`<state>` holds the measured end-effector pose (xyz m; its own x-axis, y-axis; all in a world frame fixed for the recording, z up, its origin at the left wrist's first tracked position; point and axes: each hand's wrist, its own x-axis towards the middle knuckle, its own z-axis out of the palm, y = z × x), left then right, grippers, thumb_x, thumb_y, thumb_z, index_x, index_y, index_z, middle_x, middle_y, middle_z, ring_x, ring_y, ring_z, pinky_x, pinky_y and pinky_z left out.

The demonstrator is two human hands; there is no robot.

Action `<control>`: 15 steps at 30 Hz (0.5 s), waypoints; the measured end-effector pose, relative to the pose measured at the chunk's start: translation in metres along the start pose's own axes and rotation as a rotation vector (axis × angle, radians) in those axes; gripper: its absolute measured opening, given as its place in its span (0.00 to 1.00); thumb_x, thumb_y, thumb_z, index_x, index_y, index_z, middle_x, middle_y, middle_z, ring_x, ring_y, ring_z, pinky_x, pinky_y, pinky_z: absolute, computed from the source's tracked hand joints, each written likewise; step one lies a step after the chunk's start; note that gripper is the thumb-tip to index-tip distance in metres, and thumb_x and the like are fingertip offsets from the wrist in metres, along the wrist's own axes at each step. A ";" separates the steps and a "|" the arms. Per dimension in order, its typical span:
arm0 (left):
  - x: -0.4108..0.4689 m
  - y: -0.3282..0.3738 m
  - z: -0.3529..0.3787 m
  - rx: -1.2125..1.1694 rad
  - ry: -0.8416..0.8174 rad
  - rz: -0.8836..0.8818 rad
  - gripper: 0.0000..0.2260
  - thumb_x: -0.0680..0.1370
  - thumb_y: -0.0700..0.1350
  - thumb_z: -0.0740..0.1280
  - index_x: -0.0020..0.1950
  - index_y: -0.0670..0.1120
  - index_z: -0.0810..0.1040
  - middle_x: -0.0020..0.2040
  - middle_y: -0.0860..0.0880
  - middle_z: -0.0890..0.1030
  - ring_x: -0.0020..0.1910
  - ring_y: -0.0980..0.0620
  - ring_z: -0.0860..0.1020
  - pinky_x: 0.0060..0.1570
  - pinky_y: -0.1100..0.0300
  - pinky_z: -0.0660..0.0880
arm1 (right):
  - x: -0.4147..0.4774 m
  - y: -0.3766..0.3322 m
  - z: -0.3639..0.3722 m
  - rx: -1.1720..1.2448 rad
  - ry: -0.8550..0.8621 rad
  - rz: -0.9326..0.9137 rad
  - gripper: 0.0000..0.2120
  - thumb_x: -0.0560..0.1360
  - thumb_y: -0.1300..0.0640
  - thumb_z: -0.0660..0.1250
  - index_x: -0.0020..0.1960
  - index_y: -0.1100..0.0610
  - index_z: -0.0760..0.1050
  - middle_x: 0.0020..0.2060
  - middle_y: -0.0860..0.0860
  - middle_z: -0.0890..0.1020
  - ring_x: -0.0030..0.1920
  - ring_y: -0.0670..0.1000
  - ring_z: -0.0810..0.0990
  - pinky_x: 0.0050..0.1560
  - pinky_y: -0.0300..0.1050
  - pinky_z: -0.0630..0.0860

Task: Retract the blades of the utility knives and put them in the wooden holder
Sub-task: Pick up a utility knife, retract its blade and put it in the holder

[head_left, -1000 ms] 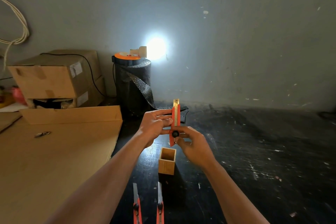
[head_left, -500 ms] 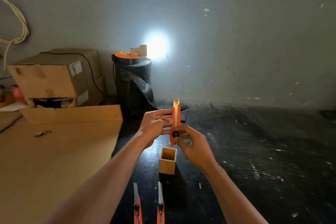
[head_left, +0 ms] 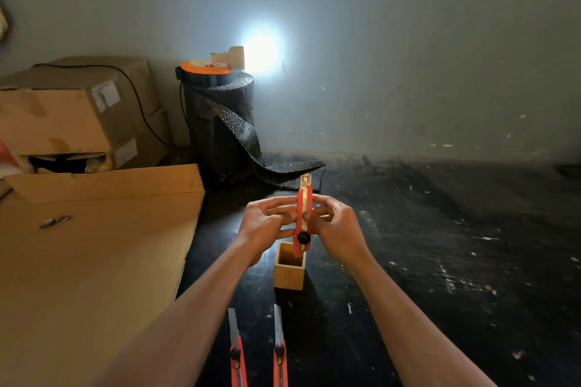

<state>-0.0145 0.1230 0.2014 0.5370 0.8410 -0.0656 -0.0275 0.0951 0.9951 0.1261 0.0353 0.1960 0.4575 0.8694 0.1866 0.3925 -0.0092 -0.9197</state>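
Observation:
I hold an orange utility knife (head_left: 303, 214) upright in front of me, its metal tip pointing up and its black knob near the lower end. My left hand (head_left: 267, 223) grips it from the left and my right hand (head_left: 336, 223) from the right, fingers on the upper body. Its lower end hangs just above the open top of the square wooden holder (head_left: 289, 270) on the dark floor. Two more orange utility knives (head_left: 236, 352) (head_left: 279, 349) lie side by side nearer me, blades extended and pointing away.
A flattened cardboard sheet (head_left: 94, 261) covers the left, with a small metal object (head_left: 55, 221) on it. Cardboard boxes (head_left: 78, 116) stand behind. A black roll of mesh (head_left: 220, 126) topped by an orange reel stands by the wall, beside a bright light spot.
My right hand has moved up from the black knob to the knife's upper body. The knife stays upright over the holder. The view has shifted slightly right.

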 end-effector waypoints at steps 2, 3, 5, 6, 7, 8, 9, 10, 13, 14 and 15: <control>0.013 -0.021 -0.004 0.166 0.093 -0.001 0.13 0.78 0.34 0.71 0.61 0.41 0.84 0.52 0.43 0.88 0.50 0.48 0.87 0.49 0.53 0.85 | 0.011 0.016 0.004 -0.035 0.002 0.019 0.11 0.79 0.64 0.69 0.61 0.58 0.80 0.48 0.50 0.86 0.47 0.50 0.86 0.46 0.42 0.85; 0.020 -0.034 -0.007 0.298 0.131 0.021 0.14 0.78 0.35 0.71 0.62 0.42 0.84 0.54 0.44 0.88 0.52 0.49 0.87 0.52 0.52 0.85 | 0.017 0.025 0.007 -0.049 0.008 0.045 0.10 0.78 0.66 0.68 0.58 0.59 0.81 0.47 0.52 0.86 0.48 0.51 0.86 0.48 0.45 0.85; 0.029 -0.059 -0.009 0.535 0.117 0.037 0.19 0.77 0.39 0.74 0.67 0.44 0.81 0.61 0.45 0.85 0.60 0.49 0.84 0.60 0.52 0.82 | 0.029 0.043 0.014 -0.075 0.006 0.110 0.07 0.78 0.66 0.68 0.55 0.58 0.80 0.46 0.55 0.85 0.46 0.53 0.87 0.46 0.46 0.85; 0.033 -0.071 -0.009 0.620 0.089 0.022 0.24 0.76 0.42 0.76 0.71 0.44 0.78 0.66 0.45 0.82 0.65 0.48 0.81 0.64 0.51 0.79 | 0.034 0.051 0.018 -0.095 0.010 0.137 0.06 0.78 0.65 0.69 0.53 0.58 0.79 0.45 0.54 0.85 0.45 0.52 0.86 0.45 0.46 0.85; 0.037 -0.083 -0.009 0.685 0.059 -0.001 0.30 0.74 0.45 0.78 0.75 0.44 0.74 0.71 0.45 0.79 0.69 0.47 0.78 0.67 0.50 0.77 | 0.039 0.059 0.023 -0.119 0.022 0.159 0.05 0.77 0.64 0.70 0.52 0.57 0.78 0.44 0.53 0.85 0.44 0.51 0.86 0.44 0.46 0.84; 0.041 -0.095 -0.010 0.735 0.028 -0.023 0.35 0.73 0.47 0.79 0.77 0.44 0.70 0.74 0.45 0.75 0.73 0.46 0.74 0.70 0.49 0.73 | 0.043 0.068 0.028 -0.144 0.028 0.180 0.05 0.77 0.63 0.71 0.51 0.56 0.78 0.43 0.51 0.84 0.43 0.49 0.85 0.43 0.45 0.83; 0.046 -0.106 -0.011 0.779 -0.005 -0.037 0.38 0.72 0.47 0.79 0.79 0.43 0.67 0.76 0.44 0.73 0.75 0.45 0.71 0.72 0.49 0.70 | 0.047 0.077 0.033 -0.160 0.026 0.201 0.04 0.77 0.62 0.71 0.51 0.56 0.78 0.42 0.50 0.84 0.42 0.48 0.85 0.42 0.42 0.82; 0.050 -0.115 -0.012 0.817 -0.034 -0.048 0.40 0.72 0.47 0.80 0.79 0.42 0.65 0.77 0.44 0.71 0.76 0.45 0.69 0.73 0.51 0.68 | 0.050 0.085 0.038 -0.164 0.017 0.224 0.03 0.78 0.61 0.70 0.51 0.56 0.78 0.42 0.50 0.84 0.42 0.47 0.84 0.40 0.39 0.81; 0.061 -0.143 -0.018 0.854 -0.112 -0.077 0.44 0.71 0.48 0.80 0.80 0.42 0.61 0.76 0.44 0.70 0.76 0.45 0.68 0.72 0.54 0.67 | 0.058 0.110 0.049 -0.194 -0.015 0.260 0.01 0.79 0.60 0.70 0.50 0.55 0.79 0.41 0.47 0.83 0.42 0.44 0.83 0.39 0.35 0.75; 0.064 -0.151 -0.020 0.857 -0.127 -0.078 0.45 0.70 0.49 0.80 0.81 0.42 0.59 0.76 0.45 0.69 0.76 0.45 0.68 0.73 0.52 0.67 | 0.059 0.117 0.052 -0.209 -0.031 0.263 0.02 0.79 0.60 0.70 0.50 0.54 0.79 0.41 0.45 0.83 0.42 0.42 0.82 0.39 0.33 0.74; 0.066 -0.157 -0.021 0.858 -0.129 -0.073 0.46 0.70 0.50 0.80 0.81 0.43 0.59 0.76 0.45 0.69 0.77 0.44 0.68 0.74 0.50 0.67 | 0.060 0.122 0.055 -0.221 -0.046 0.270 0.02 0.79 0.60 0.70 0.49 0.53 0.79 0.41 0.44 0.83 0.41 0.40 0.81 0.38 0.32 0.73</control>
<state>0.0076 0.1749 0.0391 0.6051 0.7768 -0.1744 0.6282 -0.3313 0.7040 0.1579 0.1135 0.0764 0.5342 0.8421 -0.0735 0.4276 -0.3442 -0.8359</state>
